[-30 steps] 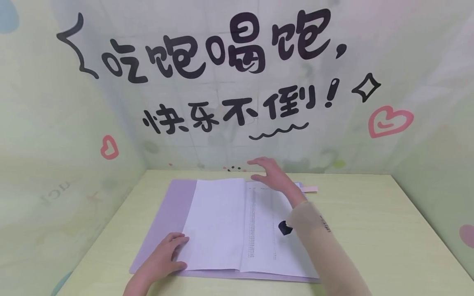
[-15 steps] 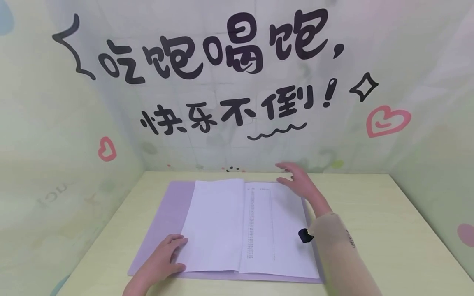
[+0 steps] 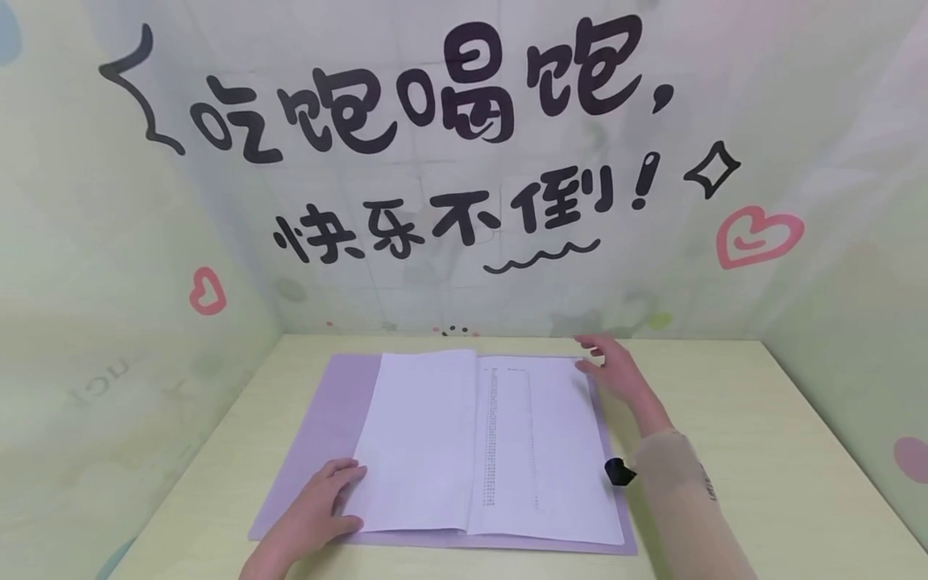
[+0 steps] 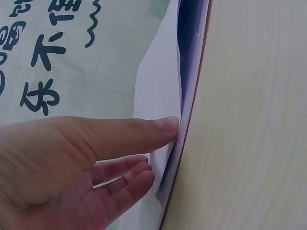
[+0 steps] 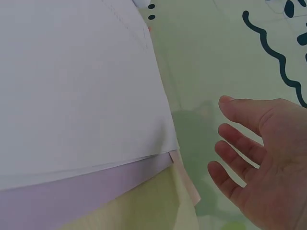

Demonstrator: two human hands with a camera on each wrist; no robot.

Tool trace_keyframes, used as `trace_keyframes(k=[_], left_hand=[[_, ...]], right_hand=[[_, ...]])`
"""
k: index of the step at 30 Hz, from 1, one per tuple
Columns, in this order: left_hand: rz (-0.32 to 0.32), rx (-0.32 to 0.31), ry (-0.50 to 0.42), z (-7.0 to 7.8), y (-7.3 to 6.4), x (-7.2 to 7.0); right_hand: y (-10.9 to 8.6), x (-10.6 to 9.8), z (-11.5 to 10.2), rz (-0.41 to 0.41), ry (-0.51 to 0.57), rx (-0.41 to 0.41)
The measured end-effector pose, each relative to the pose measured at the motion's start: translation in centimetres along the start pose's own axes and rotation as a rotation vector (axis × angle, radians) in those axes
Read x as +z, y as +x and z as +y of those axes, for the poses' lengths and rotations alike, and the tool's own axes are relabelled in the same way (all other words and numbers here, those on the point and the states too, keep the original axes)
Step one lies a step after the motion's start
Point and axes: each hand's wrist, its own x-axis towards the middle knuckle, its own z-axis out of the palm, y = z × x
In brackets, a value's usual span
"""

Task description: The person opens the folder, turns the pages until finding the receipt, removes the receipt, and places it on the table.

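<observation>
A booklet with a purple cover (image 3: pixel 337 403) lies spread on the table. Its left page (image 3: pixel 416 439) is blank white; the right page (image 3: pixel 569 451) bears columns of small print. My left hand (image 3: pixel 312 503) rests at the lower left of the blank page. In the left wrist view its thumb (image 4: pixel 165 125) lies straight at the page's edge, other fingers relaxed below. Over the booklet's upper right corner hovers my right hand (image 3: pixel 616 374), fingers loosely bent. The right wrist view shows this hand (image 5: pixel 273 153) apart from the sheet, near a pink tab (image 5: pixel 184 178).
The pale wooden table (image 3: pixel 739 451) extends on both sides of the booklet. A light green backdrop (image 3: pixel 377 298) with large black characters and pink hearts stands behind and along the sides. A small black device (image 3: pixel 619 471) sits at the right sleeve's cuff.
My right hand has moved rightward across the top of the printed page to its upper right corner. The left hand has stayed on the left page.
</observation>
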Motion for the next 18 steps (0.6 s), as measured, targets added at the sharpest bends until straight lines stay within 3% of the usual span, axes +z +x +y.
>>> trace_keyframes(k=[8,18], left_hand=[[0.006,0.012,0.008,-0.3,0.0,0.0],[0.005,0.010,0.001,-0.4,0.0,0.0]], right_hand=[[-0.4,0.9,1.7,-0.061,-0.022,0.093],[-0.6,1.0,2.4,-0.152,-0.121,0.069]])
